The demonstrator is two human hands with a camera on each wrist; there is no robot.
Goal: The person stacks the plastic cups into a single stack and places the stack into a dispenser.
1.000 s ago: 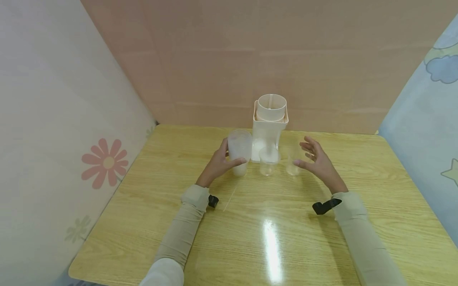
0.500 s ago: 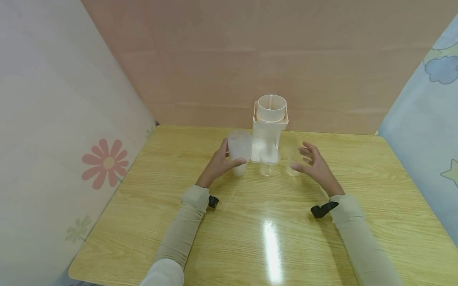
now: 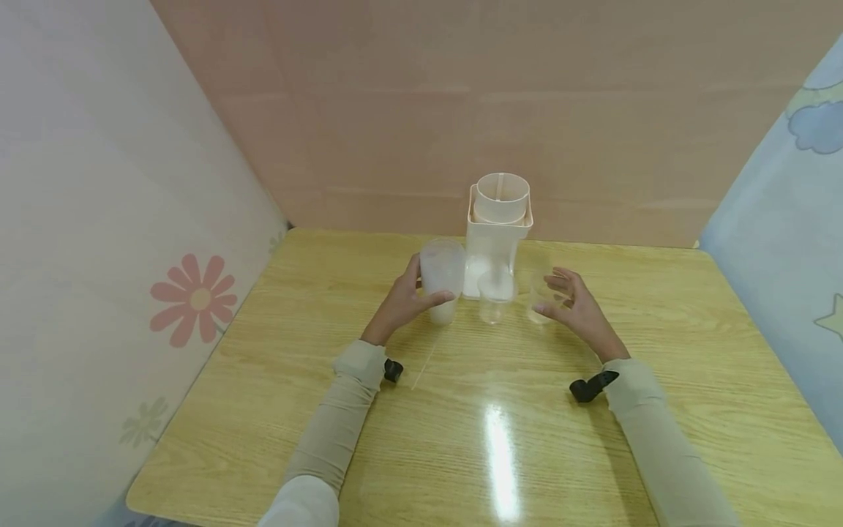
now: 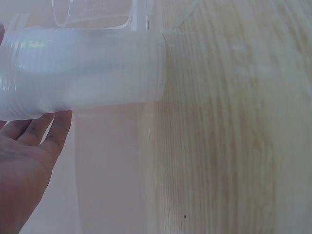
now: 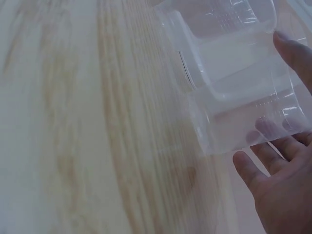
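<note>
My left hand (image 3: 402,304) holds a stack of translucent plastic cups (image 3: 443,272) upright, thumb in front and fingers behind. In the left wrist view the nested rims of the cup stack (image 4: 87,70) show above the fingers. On the right, my right hand (image 3: 582,311) curves round a single clear plastic cup (image 3: 536,296), thumb on the near side. The right wrist view shows fingertips through the wall of this cup (image 5: 248,117) and the thumb (image 5: 292,51) by its rim. Another clear cup (image 3: 495,293) stands between the two hands.
Behind the cups stands a cream plastic dispenser (image 3: 490,252) with a round tube (image 3: 502,208) on top. A thin pale line (image 3: 424,366) lies on the wood-grain table (image 3: 296,410). A pinkish backdrop (image 3: 395,110) rises at the table's far edge.
My right hand has moved left and drawn in round the right-hand cup. The left hand and its cup stack have stayed in place.
</note>
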